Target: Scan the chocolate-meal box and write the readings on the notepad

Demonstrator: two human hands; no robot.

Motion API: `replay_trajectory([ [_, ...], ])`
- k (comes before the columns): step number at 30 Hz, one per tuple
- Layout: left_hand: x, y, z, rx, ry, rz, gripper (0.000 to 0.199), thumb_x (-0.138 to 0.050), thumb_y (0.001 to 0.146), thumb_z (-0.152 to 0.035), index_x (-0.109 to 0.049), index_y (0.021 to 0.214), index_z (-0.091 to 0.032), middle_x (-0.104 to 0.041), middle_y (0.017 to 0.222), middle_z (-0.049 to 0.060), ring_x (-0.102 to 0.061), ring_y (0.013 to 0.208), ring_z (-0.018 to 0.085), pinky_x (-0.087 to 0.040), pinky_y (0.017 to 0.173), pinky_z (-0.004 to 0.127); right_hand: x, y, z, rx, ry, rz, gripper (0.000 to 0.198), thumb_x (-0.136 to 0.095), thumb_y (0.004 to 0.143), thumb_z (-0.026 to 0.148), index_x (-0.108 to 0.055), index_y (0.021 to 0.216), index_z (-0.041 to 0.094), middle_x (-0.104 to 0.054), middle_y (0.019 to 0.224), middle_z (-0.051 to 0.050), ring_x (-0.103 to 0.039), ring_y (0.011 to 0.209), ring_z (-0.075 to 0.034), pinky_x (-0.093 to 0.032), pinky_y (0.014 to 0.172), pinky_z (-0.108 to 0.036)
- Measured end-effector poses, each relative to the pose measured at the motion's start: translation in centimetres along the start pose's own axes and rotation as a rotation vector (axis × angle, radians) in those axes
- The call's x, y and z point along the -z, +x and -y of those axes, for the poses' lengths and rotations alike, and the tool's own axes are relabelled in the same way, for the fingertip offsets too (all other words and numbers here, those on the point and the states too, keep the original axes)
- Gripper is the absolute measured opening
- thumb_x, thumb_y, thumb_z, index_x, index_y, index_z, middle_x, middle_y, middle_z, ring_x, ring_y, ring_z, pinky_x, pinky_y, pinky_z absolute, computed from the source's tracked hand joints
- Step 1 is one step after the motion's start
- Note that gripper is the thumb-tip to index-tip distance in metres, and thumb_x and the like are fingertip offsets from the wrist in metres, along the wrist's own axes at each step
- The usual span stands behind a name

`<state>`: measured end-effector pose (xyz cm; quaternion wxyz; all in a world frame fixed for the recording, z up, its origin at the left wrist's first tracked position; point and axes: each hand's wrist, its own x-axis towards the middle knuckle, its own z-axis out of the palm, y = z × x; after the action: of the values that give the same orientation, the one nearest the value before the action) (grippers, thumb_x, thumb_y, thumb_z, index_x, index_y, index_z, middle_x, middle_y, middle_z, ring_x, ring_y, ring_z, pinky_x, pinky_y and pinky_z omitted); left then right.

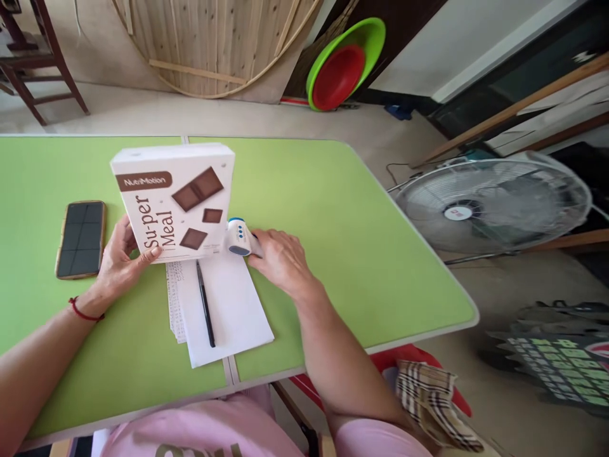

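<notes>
A white box (190, 216) printed with "NutriMotion Su-per Meal" and brown chocolate pieces stands tilted above the green table. My left hand (121, 260) grips its lower left corner, thumb on the front face and fingers behind. Close by the box's lower right edge is a white gun-shaped device (239, 237), with a blue end and blue dots, which looks like an infrared thermometer. Its handle is wrapped in my right hand (281, 257). Below the box lie white paper sheets (238, 317), with a black pen (205, 304) on top. The sheets' far end is hidden behind the box.
A phone (82, 238) in a brown-edged case lies left of my left hand. The green table (352, 235) has a seam near the papers. Beyond its right edge stands a fan (495, 209). Green and red basins (340, 76) and a round wooden board (214, 38) lean behind.
</notes>
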<state>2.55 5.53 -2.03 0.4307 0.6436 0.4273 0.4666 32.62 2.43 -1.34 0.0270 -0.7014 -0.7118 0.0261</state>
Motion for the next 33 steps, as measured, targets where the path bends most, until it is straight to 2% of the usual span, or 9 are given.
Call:
replay_trajectory([
  [3, -0.1, -0.1, -0.1, 0.018, 0.014, 0.025, 0.064, -0.085, 0.073, -0.048, -0.053, 0.122, -0.022, -0.067, 0.129, 0.014, -0.069, 0.113, 0.033, -0.062, 0.095, 0.048, 0.5, -0.1, -0.5, -0.077, 0.063, -0.076, 0.027, -0.064, 0.075, 0.019, -0.068, 0.102, 0.017, -0.072, 0.094, -0.013, -0.064, 0.086, -0.027, -0.044, 0.068, -0.035],
  [6, 0.0, 0.0, -0.2, 0.062, 0.046, 0.026, 0.062, -0.084, 0.074, -0.051, -0.054, 0.120, -0.021, -0.066, 0.130, 0.014, -0.068, 0.114, 0.033, -0.062, 0.096, 0.046, 0.7, -0.1, -0.9, -0.173, 0.220, -0.270, 0.031, -0.067, 0.070, 0.021, -0.066, 0.101, 0.018, -0.073, 0.098, -0.013, -0.065, 0.088, -0.029, -0.046, 0.064, -0.035],
  [10, 0.3, 0.1, -0.2, 0.094, 0.127, 0.032, 0.065, -0.083, 0.073, -0.056, -0.056, 0.121, -0.021, -0.070, 0.123, 0.012, -0.071, 0.105, 0.031, -0.064, 0.090, 0.045, 1.1, -0.6, 0.4, -0.132, 0.776, -0.479, 0.033, -0.071, 0.067, 0.034, -0.063, 0.096, 0.020, -0.073, 0.089, -0.007, -0.063, 0.073, -0.021, -0.051, 0.059, -0.034],
  [12, 0.4, 0.1, -0.1, 0.090, 0.157, 0.036, 0.064, -0.082, 0.074, -0.056, -0.057, 0.121, -0.021, -0.071, 0.120, 0.011, -0.072, 0.103, 0.031, -0.064, 0.088, 0.044, 1.1, -1.4, 2.0, -0.043, 1.123, -0.432, 0.025, -0.069, 0.068, 0.036, -0.062, 0.087, 0.021, -0.070, 0.077, -0.003, -0.061, 0.065, -0.017, -0.052, 0.056, -0.032],
  [14, 0.3, 0.0, -0.1, 0.080, 0.167, 0.037, 0.061, -0.080, 0.076, -0.056, -0.057, 0.121, -0.022, -0.071, 0.119, 0.010, -0.072, 0.104, 0.030, -0.065, 0.087, 0.043, 1.1, -2.4, 3.8, 0.019, 1.356, -0.270, 0.015, -0.065, 0.067, 0.031, -0.062, 0.079, 0.021, -0.066, 0.068, -0.001, -0.060, 0.061, -0.016, -0.052, 0.054, -0.031],
  [17, 0.2, -0.1, 0.1, 0.075, 0.139, 0.048, 0.059, -0.079, 0.079, -0.054, -0.057, 0.123, -0.022, -0.071, 0.120, 0.011, -0.072, 0.104, 0.030, -0.065, 0.087, 0.043, 0.6, -3.8, 6.0, 0.045, 1.478, -0.009, 0.009, -0.064, 0.066, 0.026, -0.061, 0.072, 0.020, -0.065, 0.067, -0.001, -0.058, 0.060, -0.016, -0.052, 0.054, -0.030],
  [19, 0.1, -0.1, 0.2, 0.081, 0.115, 0.050, 0.060, -0.079, 0.078, -0.053, -0.056, 0.124, -0.022, -0.071, 0.121, 0.011, -0.072, 0.104, 0.030, -0.064, 0.088, 0.045, 0.1, -4.3, 6.9, 0.065, 1.495, 0.091, 0.009, -0.065, 0.066, 0.026, -0.059, 0.068, 0.020, -0.062, 0.065, 0.000, -0.055, 0.058, -0.014, -0.050, 0.052, -0.029],
  [25, -0.2, 0.0, 0.0, 0.096, 0.101, 0.045, 0.061, -0.080, 0.076, -0.055, -0.056, 0.121, -0.020, -0.071, 0.121, 0.012, -0.071, 0.106, 0.031, -0.063, 0.092, 0.048, -0.8, -4.0, 7.2, 0.073, 1.509, 0.149, 0.021, -0.068, 0.072, 0.035, -0.053, 0.070, 0.021, -0.055, 0.064, 0.002, -0.049, 0.057, -0.011, -0.047, 0.052, -0.026],
  [33, -0.3, 0.0, -0.1, 0.076, 0.090, 0.053, 0.057, -0.079, 0.078, -0.053, -0.056, 0.119, -0.020, -0.071, 0.122, 0.011, -0.071, 0.107, 0.030, -0.064, 0.091, 0.044, -1.1, -4.0, 7.2, 0.081, 1.526, 0.196, 0.037, -0.077, 0.070, 0.051, -0.058, 0.081, 0.021, -0.059, 0.072, 0.001, -0.050, 0.062, -0.011, -0.048, 0.056, -0.026],
])
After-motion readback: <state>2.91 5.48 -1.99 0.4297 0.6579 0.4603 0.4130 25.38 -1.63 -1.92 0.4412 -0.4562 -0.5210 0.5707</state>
